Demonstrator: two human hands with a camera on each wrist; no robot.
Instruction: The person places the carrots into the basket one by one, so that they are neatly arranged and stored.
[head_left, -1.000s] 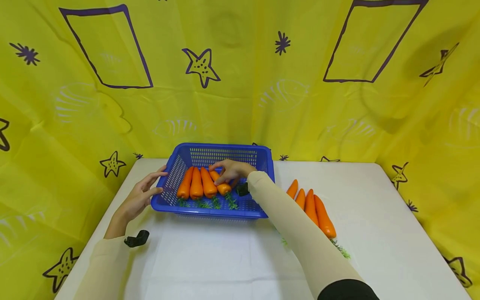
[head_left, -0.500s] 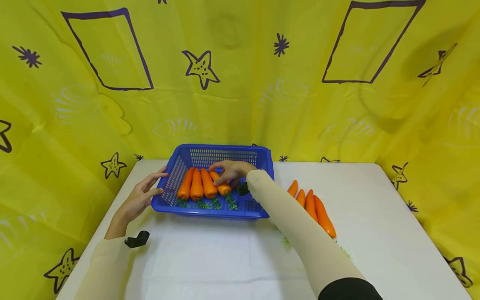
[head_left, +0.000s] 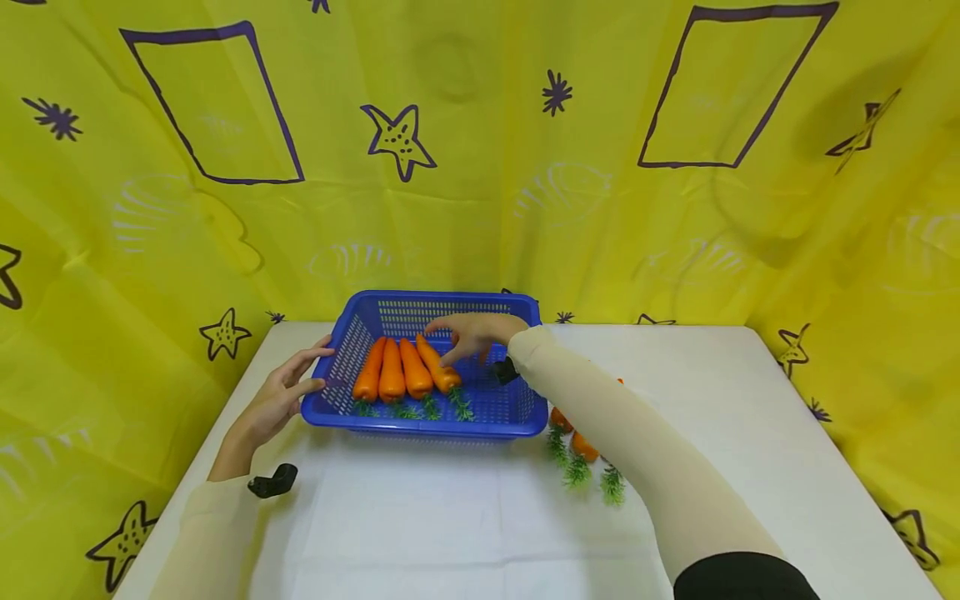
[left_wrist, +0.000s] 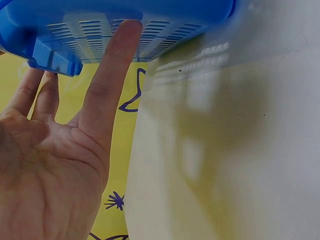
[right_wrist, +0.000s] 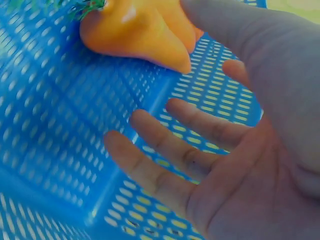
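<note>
A blue plastic basket stands at the back of the table with several orange carrots side by side in its left half, green tops toward me. My left hand touches the basket's left side with outstretched thumb and fingers; in the left wrist view the thumb lies against the slotted wall. Inside the basket, my right hand hovers just right of the rightmost carrot. Its fingers are spread with nothing between them in the right wrist view.
More carrots with leafy tops lie on the white table right of the basket, partly hidden by my right sleeve. A yellow patterned curtain hangs behind and along both sides.
My right hand has let go of the rightmost carrot and shifted slightly right, its forearm now covering more of the carrots on the table. My left hand stays at the basket.
</note>
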